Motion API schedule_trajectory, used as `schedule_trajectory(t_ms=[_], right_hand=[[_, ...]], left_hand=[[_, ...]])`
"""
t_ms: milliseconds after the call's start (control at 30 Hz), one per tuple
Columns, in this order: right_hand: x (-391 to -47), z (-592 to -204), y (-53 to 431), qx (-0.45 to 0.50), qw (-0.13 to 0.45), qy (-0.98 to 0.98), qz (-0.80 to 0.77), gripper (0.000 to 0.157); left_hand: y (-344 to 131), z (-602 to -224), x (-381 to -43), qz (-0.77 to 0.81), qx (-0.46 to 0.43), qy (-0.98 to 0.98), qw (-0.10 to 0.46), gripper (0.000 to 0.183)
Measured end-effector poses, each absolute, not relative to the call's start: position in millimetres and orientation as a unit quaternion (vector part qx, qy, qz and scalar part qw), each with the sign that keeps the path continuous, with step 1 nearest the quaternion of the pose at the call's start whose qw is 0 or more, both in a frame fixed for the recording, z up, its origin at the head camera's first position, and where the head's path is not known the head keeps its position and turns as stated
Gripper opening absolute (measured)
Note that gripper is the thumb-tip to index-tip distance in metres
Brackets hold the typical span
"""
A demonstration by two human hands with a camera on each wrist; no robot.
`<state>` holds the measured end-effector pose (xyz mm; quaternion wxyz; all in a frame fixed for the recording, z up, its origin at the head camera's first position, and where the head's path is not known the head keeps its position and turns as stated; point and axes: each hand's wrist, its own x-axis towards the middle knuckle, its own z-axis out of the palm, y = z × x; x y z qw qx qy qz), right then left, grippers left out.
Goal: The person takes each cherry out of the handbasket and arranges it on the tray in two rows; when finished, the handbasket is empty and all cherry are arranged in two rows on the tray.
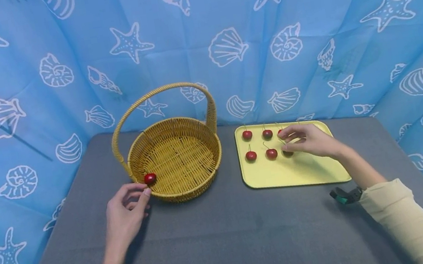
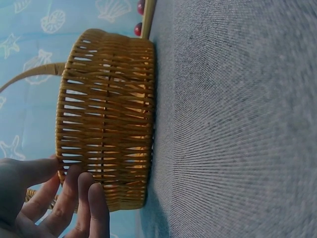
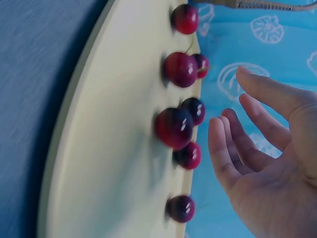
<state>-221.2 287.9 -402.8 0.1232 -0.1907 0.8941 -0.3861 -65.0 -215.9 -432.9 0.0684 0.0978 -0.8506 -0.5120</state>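
At the near left rim of a round wicker basket (image 1: 188, 194), my left hand (image 1: 126, 212) pinches the edge between thumb and fingers. The left wrist view shows those fingers against the woven side (image 2: 106, 109). Just inside that rim lies one dark red cherry (image 1: 150, 178). My right hand (image 1: 307, 137) hovers over a yellow tray (image 1: 285, 175), its fingers (image 3: 218, 144) spread apart with nothing between them. Beneath and beside it, several stemmed cherries sit in two rows, among them a front cherry (image 1: 271, 154) and a back cherry (image 1: 267, 134). The hand partly hides the cherries on the right.
A tall arched handle (image 1: 159, 89) rises over the basket. Grey cloth (image 1: 228, 240) covers the table, and a blue curtain (image 1: 187, 29) with white shells and starfish hangs behind and along the sides. Basket and tray stand apart, with grey cloth between them.
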Motion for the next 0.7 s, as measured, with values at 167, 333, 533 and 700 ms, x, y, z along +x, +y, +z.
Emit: schedule_trajectory(t_ms=[167, 333, 533, 700], right_hand=[[-222, -395, 271, -0.212, 0.117, 0.892, -0.382, 0.039], [-223, -387, 251, -0.235, 0.122, 0.878, -0.399, 0.037], [-224, -379, 223, -0.267, 0.131, 0.857, -0.420, 0.034], [-224, -373, 200, -0.299, 0.139, 0.836, -0.439, 0.035]], left_hand=[[-216, -433, -65, -0.513, 0.102, -0.850, 0.065, 0.029], [-216, -432, -65, -0.514, 0.105, -0.849, 0.062, 0.029], [-217, -432, -65, -0.516, 0.106, -0.848, 0.062, 0.029], [-217, -432, -65, -0.515, 0.103, -0.849, 0.059, 0.030]])
